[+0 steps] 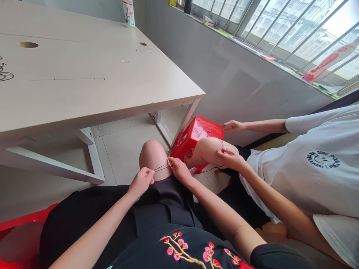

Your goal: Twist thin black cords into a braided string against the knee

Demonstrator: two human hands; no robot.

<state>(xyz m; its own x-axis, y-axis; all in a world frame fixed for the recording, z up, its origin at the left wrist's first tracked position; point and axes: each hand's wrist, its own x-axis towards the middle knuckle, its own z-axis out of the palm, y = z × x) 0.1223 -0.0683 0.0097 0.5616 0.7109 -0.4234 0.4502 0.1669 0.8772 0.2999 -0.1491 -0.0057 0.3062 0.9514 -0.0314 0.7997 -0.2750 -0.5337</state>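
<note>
A thin dark cord (162, 167) is stretched in two strands between my hands, just above my bare knee. My left hand (141, 182) pinches one end of it, thumb and forefinger pressed together. On the other side my right hand (179, 170) is closed on the cord by the knee. From near my right hand a dark strand (209, 170) runs right, toward the hand (231, 157) of a person seated beside me. That hand also holds thin cord over the person's own knee.
A white table (112, 86) stands ahead, with a patterned cup (128, 14) at its far edge and black cord (5, 76) at far left. A red stool (206, 129) is beside the person's knee. The person's other hand (233, 126) is near it. Barred windows are at upper right.
</note>
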